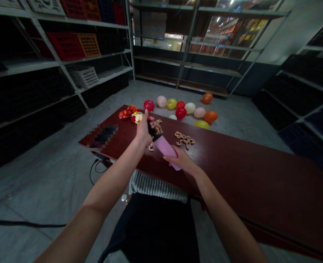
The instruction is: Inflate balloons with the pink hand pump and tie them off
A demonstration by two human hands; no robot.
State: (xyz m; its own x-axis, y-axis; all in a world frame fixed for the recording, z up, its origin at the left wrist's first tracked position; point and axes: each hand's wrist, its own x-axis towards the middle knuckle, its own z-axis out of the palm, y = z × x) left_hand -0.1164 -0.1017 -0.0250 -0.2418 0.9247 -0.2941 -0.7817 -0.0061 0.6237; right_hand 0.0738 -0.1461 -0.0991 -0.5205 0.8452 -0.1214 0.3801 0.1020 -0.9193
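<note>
A pink bottle (165,147) with a black top (157,136) is held slanted over the near edge of the dark red table, its black end pointing away and to the left. My left hand (144,129) is closed at the black top, thumb pointing up and the other fingers curled; part of the top is hidden behind it. My right hand (181,159) wraps round the lower pink body. Tan curly pieces (185,139) lie to the right of the bottle, and more tan pieces (158,126) lie just beyond my left hand. Their material is unclear.
Crumpled red and yellow wrappers (128,111) and a blurred-out dark item (102,137) lie on the table's (246,171) left end. Several balloons (181,113) rest on the floor beyond. Shelves with crates (88,44) stand around. A black cable (24,223) crosses the floor at left.
</note>
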